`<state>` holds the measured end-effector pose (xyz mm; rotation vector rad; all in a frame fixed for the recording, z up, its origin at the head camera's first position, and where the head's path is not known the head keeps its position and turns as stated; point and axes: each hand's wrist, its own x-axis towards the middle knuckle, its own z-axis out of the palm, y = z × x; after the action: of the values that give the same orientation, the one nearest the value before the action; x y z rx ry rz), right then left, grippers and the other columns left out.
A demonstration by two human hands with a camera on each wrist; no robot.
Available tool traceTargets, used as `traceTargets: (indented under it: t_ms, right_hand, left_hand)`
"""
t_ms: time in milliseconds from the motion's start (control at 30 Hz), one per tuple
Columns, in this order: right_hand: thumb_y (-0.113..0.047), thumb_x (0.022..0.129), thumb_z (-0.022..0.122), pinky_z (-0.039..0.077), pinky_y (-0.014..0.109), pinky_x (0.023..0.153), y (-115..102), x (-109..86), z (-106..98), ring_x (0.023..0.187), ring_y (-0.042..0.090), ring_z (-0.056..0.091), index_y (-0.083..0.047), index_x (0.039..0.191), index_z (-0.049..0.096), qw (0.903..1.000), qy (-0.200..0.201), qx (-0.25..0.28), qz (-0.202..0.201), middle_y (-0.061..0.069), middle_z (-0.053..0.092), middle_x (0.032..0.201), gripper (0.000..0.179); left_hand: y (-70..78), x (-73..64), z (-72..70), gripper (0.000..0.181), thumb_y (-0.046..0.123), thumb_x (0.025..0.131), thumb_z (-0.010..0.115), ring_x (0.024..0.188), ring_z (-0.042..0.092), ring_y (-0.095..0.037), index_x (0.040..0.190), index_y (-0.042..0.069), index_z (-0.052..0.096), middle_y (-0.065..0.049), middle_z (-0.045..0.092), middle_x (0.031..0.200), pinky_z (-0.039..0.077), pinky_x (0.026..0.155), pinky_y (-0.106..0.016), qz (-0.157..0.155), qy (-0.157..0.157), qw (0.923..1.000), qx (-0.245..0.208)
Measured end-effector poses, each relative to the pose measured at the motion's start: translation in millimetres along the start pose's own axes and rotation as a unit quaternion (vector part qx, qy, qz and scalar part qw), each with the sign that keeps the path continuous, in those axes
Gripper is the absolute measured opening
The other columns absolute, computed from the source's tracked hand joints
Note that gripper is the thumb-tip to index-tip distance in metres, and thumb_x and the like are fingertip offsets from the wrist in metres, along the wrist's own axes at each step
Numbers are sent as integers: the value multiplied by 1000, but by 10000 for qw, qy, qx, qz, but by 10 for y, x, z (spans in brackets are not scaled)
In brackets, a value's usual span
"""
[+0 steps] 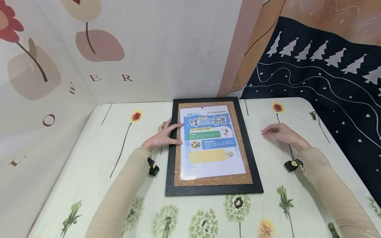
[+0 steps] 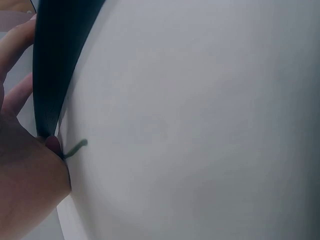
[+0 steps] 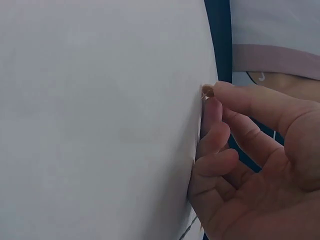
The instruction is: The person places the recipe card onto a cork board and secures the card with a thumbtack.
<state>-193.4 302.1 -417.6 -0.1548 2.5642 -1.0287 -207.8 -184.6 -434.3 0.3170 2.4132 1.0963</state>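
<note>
A cork board (image 1: 208, 182) in a black frame (image 1: 215, 190) lies on the table. On it is a printed sheet (image 1: 212, 167) in a clear sleeve, with a pink pushpin (image 1: 202, 107) at its top edge. My left hand (image 1: 159, 137) grips the board's left side, thumb and forefinger reaching over the frame; the left wrist view shows the frame edge (image 2: 55, 65) against the fingers. To the right of the board, my right hand (image 1: 279, 134) pinches a small brownish thing (image 3: 207, 91) between thumb and forefinger, close over the tabletop. I cannot tell its kind.
The table cover (image 1: 143, 201) is white with printed flowers. Behind stands a pale cloth wall (image 1: 166, 49), and on the right a dark cloth (image 1: 300, 72) with white trees. A small black camera (image 1: 293, 165) sits at the right wrist, another camera (image 1: 153, 167) at the left.
</note>
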Motion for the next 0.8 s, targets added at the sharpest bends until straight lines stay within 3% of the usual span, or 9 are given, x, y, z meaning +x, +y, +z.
traceTargets:
  t_ms: [133,400,800]
  right_hand:
    - [-16,93,63,40,40,82,-40,3,24,106,33,46,4,113,64,9999,-79,83,-18,23,57,122,28]
    - [-13,93,62,38,43,81,-77,23,71,96,31,47,4,112,64,9999,-54,-114,14,14,61,102,25]
    - [-14,95,61,46,30,72,-77,61,109,91,24,51,0,110,67,9975,-154,128,-673,15,64,110,21]
  left_hand:
    - [-6,2,2,81,37,81,78,140,-20,-35,150,30,37,-5,-15,160,6,101,-73,1,9,10000,45]
    - [-11,4,-6,81,38,80,78,140,-20,-35,150,30,36,-5,-16,160,5,101,-73,12,-8,10000,21]
    - [5,-7,-13,81,37,81,78,140,-20,-35,150,30,36,-5,-16,159,5,101,-74,4,-33,10000,-14]
